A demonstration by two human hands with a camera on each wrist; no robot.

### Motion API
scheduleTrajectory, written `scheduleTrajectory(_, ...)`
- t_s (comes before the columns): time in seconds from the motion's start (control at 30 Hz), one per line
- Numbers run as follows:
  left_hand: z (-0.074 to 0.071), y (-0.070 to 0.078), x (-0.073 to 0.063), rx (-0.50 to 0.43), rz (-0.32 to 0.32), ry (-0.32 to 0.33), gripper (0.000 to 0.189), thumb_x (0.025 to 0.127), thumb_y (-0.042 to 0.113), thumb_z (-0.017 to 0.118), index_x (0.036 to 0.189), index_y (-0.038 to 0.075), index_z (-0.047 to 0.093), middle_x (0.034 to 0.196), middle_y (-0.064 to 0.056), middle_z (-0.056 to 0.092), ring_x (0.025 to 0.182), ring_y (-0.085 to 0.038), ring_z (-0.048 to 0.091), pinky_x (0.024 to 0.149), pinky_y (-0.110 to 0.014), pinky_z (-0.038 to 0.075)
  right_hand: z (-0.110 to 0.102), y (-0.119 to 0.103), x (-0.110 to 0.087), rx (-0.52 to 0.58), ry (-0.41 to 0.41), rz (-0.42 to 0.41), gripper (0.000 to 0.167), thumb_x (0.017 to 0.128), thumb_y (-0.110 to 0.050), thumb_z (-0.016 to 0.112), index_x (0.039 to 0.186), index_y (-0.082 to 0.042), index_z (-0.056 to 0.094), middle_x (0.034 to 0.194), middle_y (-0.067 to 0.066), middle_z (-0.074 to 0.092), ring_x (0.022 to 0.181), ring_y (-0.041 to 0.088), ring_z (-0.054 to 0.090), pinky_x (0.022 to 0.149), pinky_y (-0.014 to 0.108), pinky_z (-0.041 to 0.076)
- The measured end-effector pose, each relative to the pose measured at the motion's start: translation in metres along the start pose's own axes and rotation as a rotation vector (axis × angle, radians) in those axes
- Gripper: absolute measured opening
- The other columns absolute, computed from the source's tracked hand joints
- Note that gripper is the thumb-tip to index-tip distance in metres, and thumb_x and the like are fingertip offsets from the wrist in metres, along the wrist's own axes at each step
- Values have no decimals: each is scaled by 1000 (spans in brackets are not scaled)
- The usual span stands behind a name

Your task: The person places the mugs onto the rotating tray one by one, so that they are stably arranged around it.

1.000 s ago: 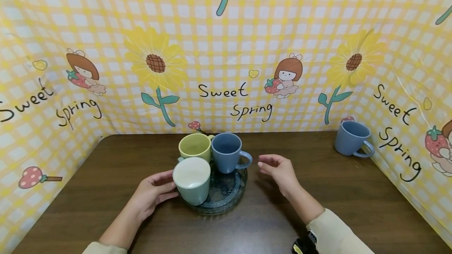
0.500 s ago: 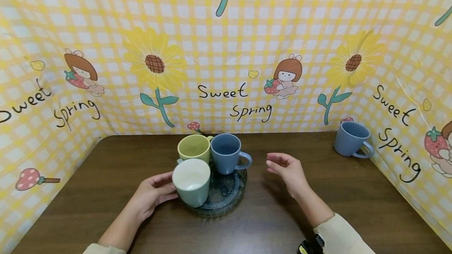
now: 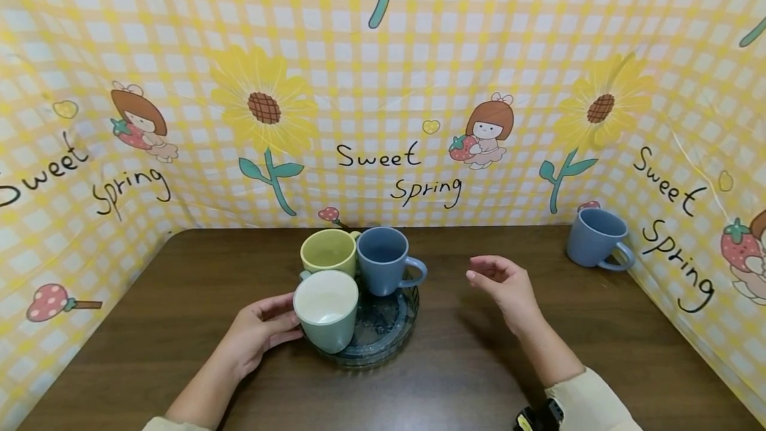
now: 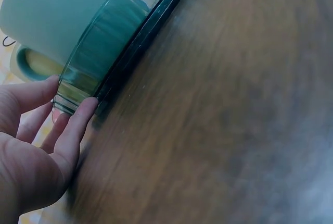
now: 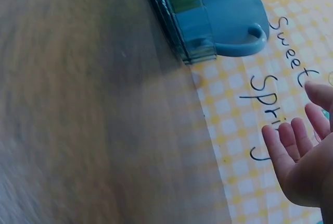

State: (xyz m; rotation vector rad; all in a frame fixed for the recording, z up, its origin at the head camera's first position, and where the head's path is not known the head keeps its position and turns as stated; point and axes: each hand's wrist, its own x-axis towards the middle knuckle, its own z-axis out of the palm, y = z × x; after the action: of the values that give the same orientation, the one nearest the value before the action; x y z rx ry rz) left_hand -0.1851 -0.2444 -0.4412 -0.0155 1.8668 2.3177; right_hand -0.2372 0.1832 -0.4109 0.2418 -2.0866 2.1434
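Note:
My left hand (image 3: 258,334) rests its fingertips on the outer wall of a round clear glass dish (image 4: 120,35), thumb at the upper rim and a finger near the base. On the dish stand three upright mugs: a pale green one (image 3: 326,314) with a white inside nearest that hand, a yellow-green one (image 3: 328,251) behind it, and a blue one (image 3: 383,261) with its handle to the right. My right hand (image 3: 509,290) hovers to the right of the dish, apart from it, fingers loosely bent and holding nothing; the right wrist view shows it (image 5: 307,166) with bare fingertips.
A second blue mug (image 3: 592,238) stands at the back right corner of the dark wooden table (image 3: 431,378). A yellow checked cloth (image 3: 383,85) with printed sunflowers and lettering encloses the back and sides. A black device (image 3: 538,414) sits at the right wrist.
My right hand has moved to the right, away from the blue mug's handle on the dish. The left hand, the dish and its mugs stay practically in place.

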Motion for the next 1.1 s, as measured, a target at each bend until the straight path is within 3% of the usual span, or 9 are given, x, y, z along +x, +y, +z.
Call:
scheduleTrajectory(0.17,1,-1,0,3,-5,14,38,88,-6,68,125,-1,60,110,-8,64,96,-19,66,86,-45,56,-10,-3,0,-141,-26,-2,36,83,-11,79,113,1,65,97,-4,68,96,15,63,79,24,55)
scheduleTrajectory(0.37,1,-3,-1,0,6,13,34,87,-6,68,120,4,64,109,-6,64,96,-18,66,85,-45,56,-19,-5,-2,-208,-48,-92,33,85,-8,77,110,5,61,108,-3,64,102,17,61,83,22,53)
scheduleTrajectory(0.7,4,0,-2,13,-13,43,44,88,-6,67,129,-7,55,111,-9,62,97,-18,65,87,-45,56,-38,-9,-5,-295,-80,-144,39,87,-7,75,120,3,56,113,7,61,107,29,59,82,23,55)
scheduleTrajectory(0.9,5,-1,-2,23,-34,68,46,86,-6,69,130,-7,54,113,-9,62,98,-19,65,87,-46,56,-50,-10,-6,-342,-110,-194,45,88,-5,73,126,6,52,122,10,55,109,14,58,86,22,54)
scheduleTrajectory(1.1,5,-1,-2,27,-35,70,48,86,-6,69,131,-8,53,113,-9,61,98,-19,65,87,-46,55,-58,-10,-8,-378,-65,-196,49,87,-7,74,129,3,50,127,15,53,106,4,57,85,20,54)
